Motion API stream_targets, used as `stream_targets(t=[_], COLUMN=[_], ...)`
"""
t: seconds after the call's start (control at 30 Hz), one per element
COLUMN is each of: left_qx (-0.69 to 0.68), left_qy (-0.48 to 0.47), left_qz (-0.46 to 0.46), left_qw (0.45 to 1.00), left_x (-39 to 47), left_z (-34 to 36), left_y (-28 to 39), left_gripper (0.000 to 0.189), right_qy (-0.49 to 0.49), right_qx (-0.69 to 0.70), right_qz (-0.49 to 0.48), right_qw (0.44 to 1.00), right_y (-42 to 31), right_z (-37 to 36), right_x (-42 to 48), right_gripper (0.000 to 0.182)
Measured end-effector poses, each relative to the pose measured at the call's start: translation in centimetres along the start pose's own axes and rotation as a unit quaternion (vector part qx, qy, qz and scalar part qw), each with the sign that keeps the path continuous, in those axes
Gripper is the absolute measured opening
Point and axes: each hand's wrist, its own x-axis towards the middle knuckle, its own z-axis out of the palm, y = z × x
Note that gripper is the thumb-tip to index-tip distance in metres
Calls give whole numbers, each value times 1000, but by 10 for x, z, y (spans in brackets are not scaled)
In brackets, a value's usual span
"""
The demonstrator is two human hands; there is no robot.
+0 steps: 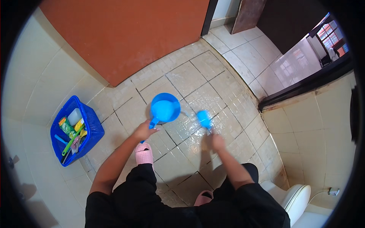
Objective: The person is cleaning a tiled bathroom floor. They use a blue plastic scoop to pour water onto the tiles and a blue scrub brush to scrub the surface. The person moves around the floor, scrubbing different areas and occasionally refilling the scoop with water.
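My left hand [145, 132] grips the handle of a blue plastic dipper [154, 98], which has liquid in its bowl. To its right, my right hand [218, 142] is closed around the handle of a blue scrubbing brush [204, 119]. The brush head is blurred, and I cannot tell whether it touches the floor. Around it the beige floor tiles [185, 136] are wet and shiny.
A blue plastic basket [95, 134] with cleaning things in it stands by the left wall. An orange-brown door [128, 37] is ahead. At the right are a dark-framed doorway [302, 82] and a white toilet [296, 199]. I wear pink slippers [143, 155].
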Motion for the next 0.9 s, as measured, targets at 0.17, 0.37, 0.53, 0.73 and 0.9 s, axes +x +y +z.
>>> stream_targets(t=[0.17,0.37,0.53,0.73,0.9], left_qx=[-195,-293,-309,-282,-243], left_qy=[11,94,114,123,126], left_qz=[-202,-227,-262,-278,-285], left_qw=[960,924,907,910,918], left_x=[-43,-66,-78,-81,-74], left_z=[-15,-32,-36,-27,-26], left_y=[-41,-72,-98,-108,-117], left_gripper=[34,20,18,20,27], right_qy=[150,44,248,118,-57], right_qx=[48,76,130,82,84], right_qz=[119,-15,303,62,-47], right_qw=[980,996,911,988,994], right_y=[13,-76,98,-8,-113], right_z=[-29,74,29,47,77], right_x=[19,-10,27,73,17], right_gripper=[15,36,22,30,41])
